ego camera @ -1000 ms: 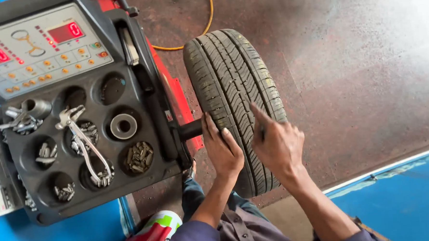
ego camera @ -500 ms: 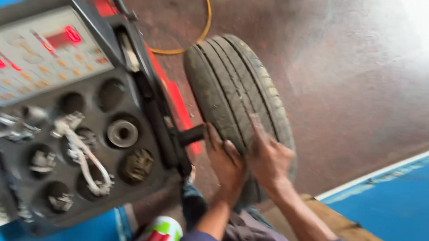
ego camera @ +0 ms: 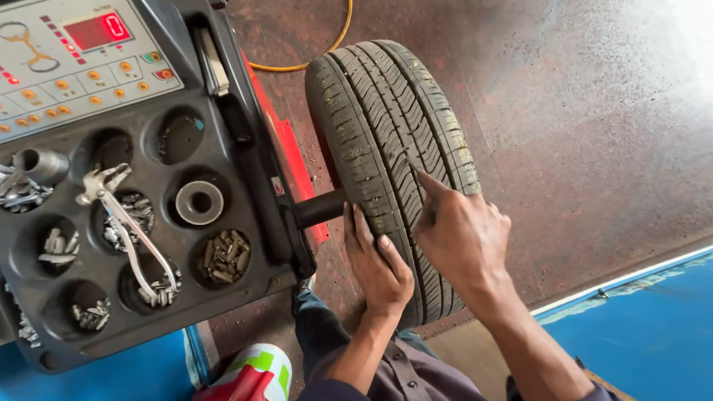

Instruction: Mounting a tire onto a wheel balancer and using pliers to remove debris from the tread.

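Head view: a tyre (ego camera: 390,143) stands upright on the dark shaft (ego camera: 321,208) of a wheel balancer (ego camera: 242,149), tread facing up, just right of centre. The left hand (ego camera: 378,264) lies flat with loosely spread fingers against the tread's near edge at about 6 o'clock of the tyre; it grips nothing. The right hand (ego camera: 462,236) rests on the tread at about 5 o'clock, index finger stretched out along the grooves, the other fingers curled, nothing held. At 9 o'clock, the balancer's tray (ego camera: 23,263) holds pliers (ego camera: 125,227), a metal cone (ego camera: 199,202) and cups of small weights (ego camera: 224,257). A yellow hose (ego camera: 341,25) crosses the floor at 12 o'clock.
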